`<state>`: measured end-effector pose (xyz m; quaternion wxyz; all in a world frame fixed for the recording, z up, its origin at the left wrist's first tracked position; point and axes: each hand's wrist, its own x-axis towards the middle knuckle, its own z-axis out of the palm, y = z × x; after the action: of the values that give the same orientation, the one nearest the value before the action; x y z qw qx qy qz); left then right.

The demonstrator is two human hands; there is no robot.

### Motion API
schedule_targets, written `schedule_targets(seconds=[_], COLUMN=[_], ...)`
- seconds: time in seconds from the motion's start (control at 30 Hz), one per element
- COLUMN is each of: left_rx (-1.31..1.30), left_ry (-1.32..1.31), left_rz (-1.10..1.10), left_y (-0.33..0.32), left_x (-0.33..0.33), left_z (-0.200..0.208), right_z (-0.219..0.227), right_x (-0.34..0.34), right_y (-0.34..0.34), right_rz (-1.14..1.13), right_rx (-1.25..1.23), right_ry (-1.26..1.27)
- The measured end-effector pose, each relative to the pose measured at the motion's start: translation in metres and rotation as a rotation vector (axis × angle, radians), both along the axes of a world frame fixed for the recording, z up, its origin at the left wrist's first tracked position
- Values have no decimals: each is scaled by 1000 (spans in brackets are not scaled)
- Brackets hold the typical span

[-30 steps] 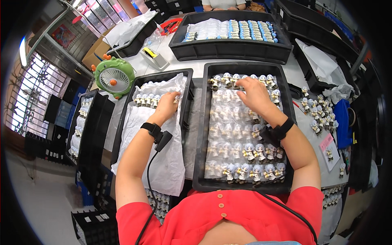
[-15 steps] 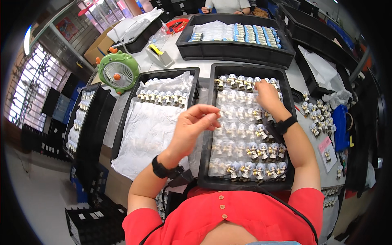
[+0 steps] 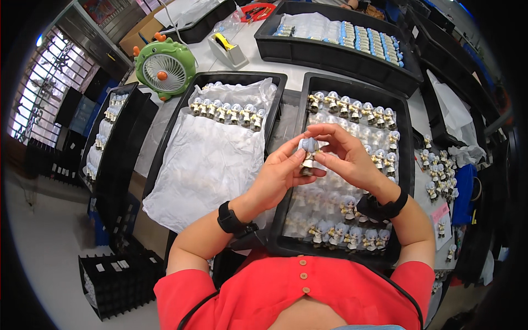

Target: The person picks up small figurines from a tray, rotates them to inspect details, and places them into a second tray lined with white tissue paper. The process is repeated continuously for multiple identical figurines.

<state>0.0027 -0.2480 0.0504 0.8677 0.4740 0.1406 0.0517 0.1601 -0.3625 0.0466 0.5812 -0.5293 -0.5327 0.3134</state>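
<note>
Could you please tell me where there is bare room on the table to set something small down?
A bare white tabletop patch shows between the grey tape dispenser and the far black plastic tray. It is crowded at right, where loose pale-haired figurines cluster.

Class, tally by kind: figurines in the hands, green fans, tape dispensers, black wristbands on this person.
Figurine, held in left hand and right hand: 1
Green fan: 1
Tape dispenser: 1
Black wristbands: 2
Total: 5

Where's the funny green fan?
In the head view, the green fan stands at upper left, left of the tape dispenser, by the paper-draped black tray's far left corner.
</note>
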Motion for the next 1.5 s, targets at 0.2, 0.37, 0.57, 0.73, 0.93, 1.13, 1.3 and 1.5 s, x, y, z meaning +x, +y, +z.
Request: schedule_targets(seconds=[0.2, 0.37, 0.57, 0.73, 0.93, 1.13, 1.3, 1.5], left_rx=[-212, -144, -133, -115, -102, -102, -103, -95], left_ry=[-67, -62, -105, -126, -107, -98, -105, -106], left_rz=[-1, 0, 85, 93, 102, 101, 101, 109], left_y=[10, 9, 7, 7, 7, 8, 8, 8], left_x=[-3, -3, -1, -1, -1, 0, 0, 0], left_z=[-5, -4, -6, -7, -8, -10, -10, -10], right_z=[-11, -10, -2, -6, -8, -12, -10, -12], right_x=[6, 6, 5, 0, 0, 0, 1, 1], right_y=[5, 3, 1, 5, 4, 4, 3, 4], right_rz=[1, 12, 8, -9, -23, -44, -45, -42], right_rx=[10, -28, 57, 151, 64, 64, 59, 48], right_ry=[-30, 61, -277, -457, -397, -382, -361, -357])
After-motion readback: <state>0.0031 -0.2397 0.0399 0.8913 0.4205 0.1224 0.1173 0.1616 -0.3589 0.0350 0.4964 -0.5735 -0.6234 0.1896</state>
